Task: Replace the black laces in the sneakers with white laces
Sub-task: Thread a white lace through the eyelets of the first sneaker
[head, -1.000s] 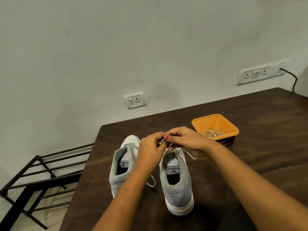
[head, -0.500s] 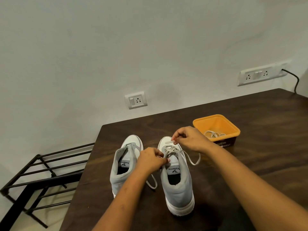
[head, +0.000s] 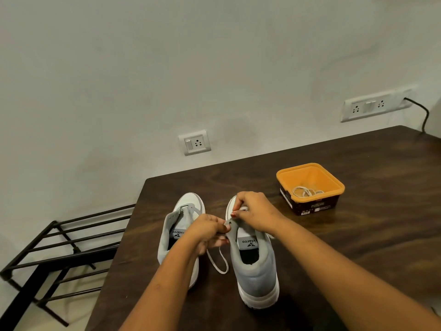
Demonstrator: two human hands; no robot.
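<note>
Hands meet over the eyelets of the right sneaker, which stands on the dark table with its heel at 6 o'clock. The left sneaker stands just beside it at 9 o'clock. The left hand, fingers curled, pinches the grey eyelet flap. A white lace loops out from beneath it onto the table. The right hand, fingers curled too, pinches at the eyelets; what it grips is hidden. At 2 o'clock an orange tub holds another lace.
</note>
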